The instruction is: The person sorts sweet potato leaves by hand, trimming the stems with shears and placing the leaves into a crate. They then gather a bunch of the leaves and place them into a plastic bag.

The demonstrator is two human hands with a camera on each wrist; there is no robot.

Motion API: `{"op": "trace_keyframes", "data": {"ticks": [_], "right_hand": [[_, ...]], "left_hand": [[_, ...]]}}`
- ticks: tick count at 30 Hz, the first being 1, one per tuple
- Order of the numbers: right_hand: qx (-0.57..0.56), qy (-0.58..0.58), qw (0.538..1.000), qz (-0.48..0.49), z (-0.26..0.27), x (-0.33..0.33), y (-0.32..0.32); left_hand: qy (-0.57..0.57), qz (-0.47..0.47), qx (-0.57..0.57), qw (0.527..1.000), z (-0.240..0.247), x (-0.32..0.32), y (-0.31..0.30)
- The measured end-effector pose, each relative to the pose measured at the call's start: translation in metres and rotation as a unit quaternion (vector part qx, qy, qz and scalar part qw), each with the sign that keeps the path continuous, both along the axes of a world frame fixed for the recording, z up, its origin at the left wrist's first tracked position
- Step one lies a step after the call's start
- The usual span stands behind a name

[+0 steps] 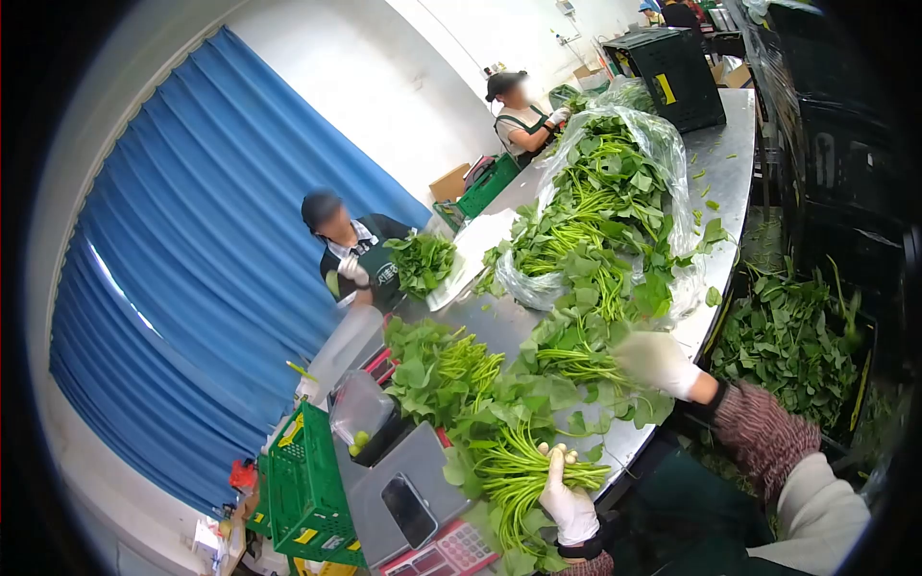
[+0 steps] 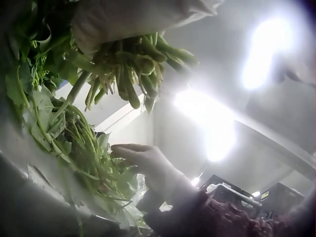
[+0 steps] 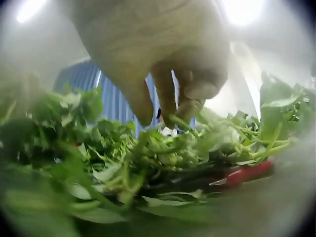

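Note:
My gloved left hand grips a thick bunch of leafy green vegetables by its stems, at the near edge of the table. In the left wrist view the cut stem ends stick out below the gloved palm. My gloved right hand, blurred in the head view, is at the near end of a long pile of the same greens. Seen from the right wrist, its fingers point down, somewhat apart, with the tips right at the leaves and stems.
Left of the bunch lie a scale and a phone, beside green crates. A clear plastic bag surrounds the far pile. Greens fill a crate at right. Two people in aprons work across the metal table.

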State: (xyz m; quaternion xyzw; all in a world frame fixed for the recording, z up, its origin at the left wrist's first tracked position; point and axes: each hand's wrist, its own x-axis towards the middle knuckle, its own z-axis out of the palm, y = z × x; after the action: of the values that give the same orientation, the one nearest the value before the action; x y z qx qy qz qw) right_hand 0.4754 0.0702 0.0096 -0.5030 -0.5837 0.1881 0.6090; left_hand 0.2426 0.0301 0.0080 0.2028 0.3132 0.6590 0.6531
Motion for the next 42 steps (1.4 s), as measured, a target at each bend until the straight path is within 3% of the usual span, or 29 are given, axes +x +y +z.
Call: {"op": "trace_keyframes", "data": {"ticks": [1,2,5,6,8,9,10,11,12,13,14,15,19,20,21,23,25,26,27,30,34,39,42], "right_hand": [[-0.032,-0.238,0.969,-0.058,0.003,-0.004,0.014],[-0.058,-0.463,0.877,-0.113,0.004,-0.006,0.027],[-0.104,-0.525,0.840,-0.085,-0.007,-0.004,0.054],[-0.077,-0.471,0.876,-0.067,-0.008,0.004,0.060],[-0.051,-0.200,0.974,-0.091,-0.001,0.013,0.070],[-0.049,-0.033,0.996,-0.073,0.001,0.020,0.071],[-0.058,0.049,0.995,-0.072,0.001,0.023,0.071],[-0.060,0.049,0.994,-0.075,-0.002,0.024,0.067],[-0.054,-0.183,0.975,-0.117,-0.006,0.023,0.060],[-0.045,-0.405,0.900,-0.152,-0.004,0.021,0.051],[-0.049,-0.483,0.853,-0.189,0.007,0.014,0.040],[-0.050,-0.484,0.853,-0.190,0.003,0.015,0.040],[-0.002,-0.387,0.897,-0.215,0.004,0.011,0.039],[0.000,-0.222,0.956,-0.192,0.011,0.004,0.036],[0.003,-0.052,0.985,-0.164,0.015,-0.001,0.034],[0.023,0.001,0.992,-0.126,0.019,-0.007,0.027],[-0.031,0.190,0.981,0.018,0.021,-0.018,0.014],[-0.021,-0.004,1.000,-0.016,0.026,-0.022,0.008],[-0.021,0.062,0.997,-0.034,0.030,-0.034,-0.011],[0.105,-0.126,0.983,-0.078,0.028,-0.052,-0.038],[0.113,-0.321,0.937,-0.081,0.010,-0.071,-0.060],[0.086,-0.357,0.929,-0.048,0.002,-0.073,-0.075],[0.084,-0.201,0.975,0.032,-0.006,-0.065,-0.074]], "left_hand": [[-0.005,-0.001,0.001,1.000,0.001,0.000,-0.001],[-0.006,0.001,0.003,1.000,0.001,-0.002,-0.001],[-0.003,-0.006,0.016,1.000,-0.001,-0.007,0.000],[0.007,-0.003,0.016,1.000,-0.002,-0.009,0.000],[0.015,-0.001,0.013,1.000,0.000,-0.010,0.001],[0.013,-0.001,0.012,1.000,0.001,-0.009,0.000],[0.011,-0.002,0.011,1.000,0.003,-0.008,0.000],[0.011,-0.005,0.009,1.000,0.004,-0.006,-0.001],[0.011,-0.009,0.007,1.000,0.002,-0.006,-0.001],[0.003,-0.010,0.005,1.000,-0.001,-0.005,0.001],[-0.006,-0.010,0.005,1.000,-0.002,-0.003,0.002],[-0.007,-0.011,0.005,1.000,-0.003,-0.003,0.002],[0.004,-0.007,0.004,1.000,-0.003,-0.004,0.003],[0.009,-0.011,0.007,1.000,-0.004,-0.005,0.003],[0.010,-0.011,0.009,1.000,-0.005,-0.004,0.004],[0.020,-0.001,0.003,1.000,-0.007,-0.003,0.005],[0.030,-0.001,-0.001,1.000,-0.010,-0.002,0.007],[0.040,-0.002,-0.006,0.999,-0.011,-0.002,0.007],[0.042,-0.001,-0.008,0.999,-0.010,-0.002,0.006],[0.072,-0.047,0.009,0.996,0.001,0.001,0.001],[0.117,-0.050,0.041,0.991,-0.001,0.005,-0.005],[0.095,-0.051,-0.028,0.994,-0.001,0.000,-0.001],[0.074,-0.074,-0.029,0.994,0.007,0.003,-0.002]]}}
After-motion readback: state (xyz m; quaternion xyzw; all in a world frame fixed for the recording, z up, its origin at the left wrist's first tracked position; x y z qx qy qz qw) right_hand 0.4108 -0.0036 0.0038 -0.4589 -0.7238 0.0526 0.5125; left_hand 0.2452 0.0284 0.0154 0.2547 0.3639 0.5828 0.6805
